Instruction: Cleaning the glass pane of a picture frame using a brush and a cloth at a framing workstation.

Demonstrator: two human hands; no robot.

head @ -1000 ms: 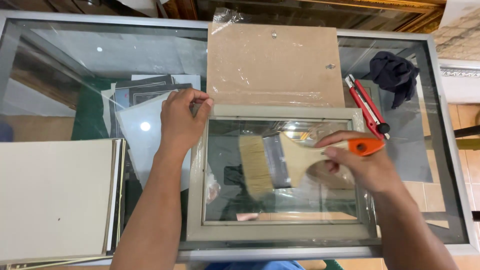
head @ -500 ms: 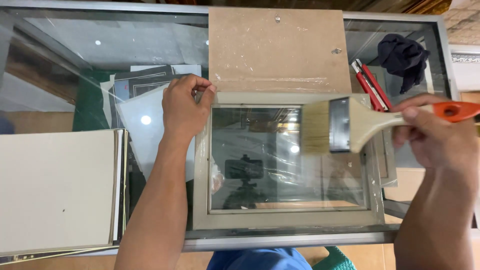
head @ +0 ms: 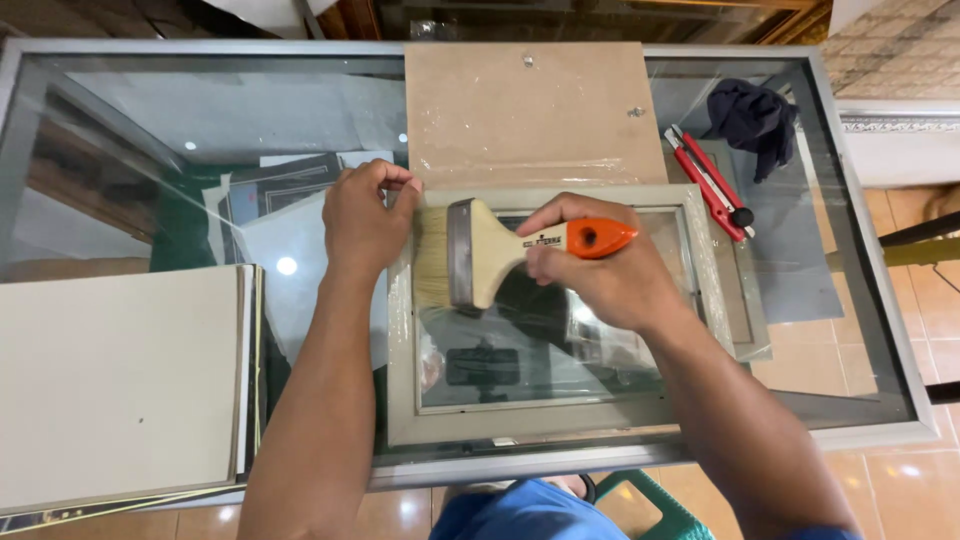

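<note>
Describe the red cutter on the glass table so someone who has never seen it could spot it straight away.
Start at the glass table and go to its far right part, beside the brown backing board. The red utility knife lies there at a slant, just right of the grey picture frame. It is the only slim red tool; the dark cloth next to it is soft and crumpled.

Glass-topped table [head: 880, 330], one, carrying one grey picture frame [head: 540, 420] with glass pane, one brown backing board [head: 530, 110], one wide paintbrush [head: 500, 250] with pale bristles and orange handle tip, one red utility knife [head: 708, 182] and one dark cloth [head: 752, 115]. Cream boards [head: 115, 380] at the near left: one stack, sheet count not legible. Hands, two: left hand [head: 362, 215] and right hand [head: 600, 270].
</note>
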